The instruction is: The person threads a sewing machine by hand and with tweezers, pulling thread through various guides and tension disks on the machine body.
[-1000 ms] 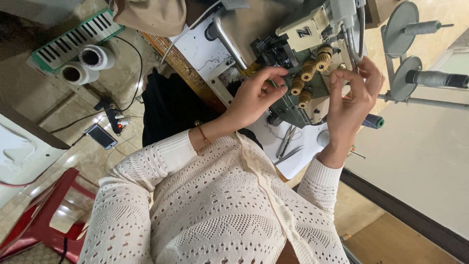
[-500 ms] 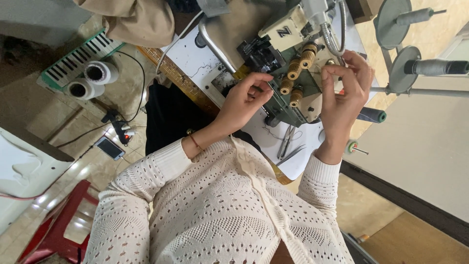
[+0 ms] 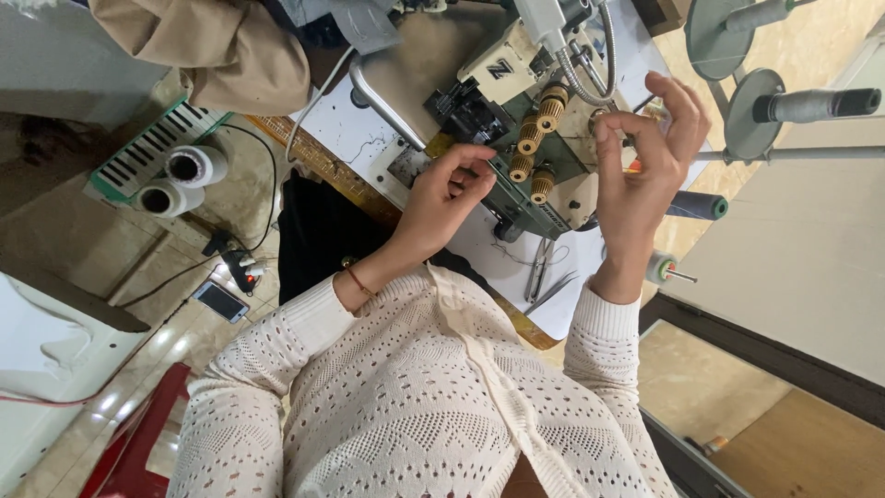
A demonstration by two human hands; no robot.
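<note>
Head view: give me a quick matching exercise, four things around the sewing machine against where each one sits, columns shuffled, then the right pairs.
Things:
1. brass tension knobs
2. white thread rolls
3. tweezers
4. phone

Places:
A. on the floor beside a power strip
B. on the white table between the two wrists
C. on the machine's front, between the left hand and right hand
D. on the floor next to a small toy keyboard

Pairs: 1-C, 2-D, 3-B, 4-A
</note>
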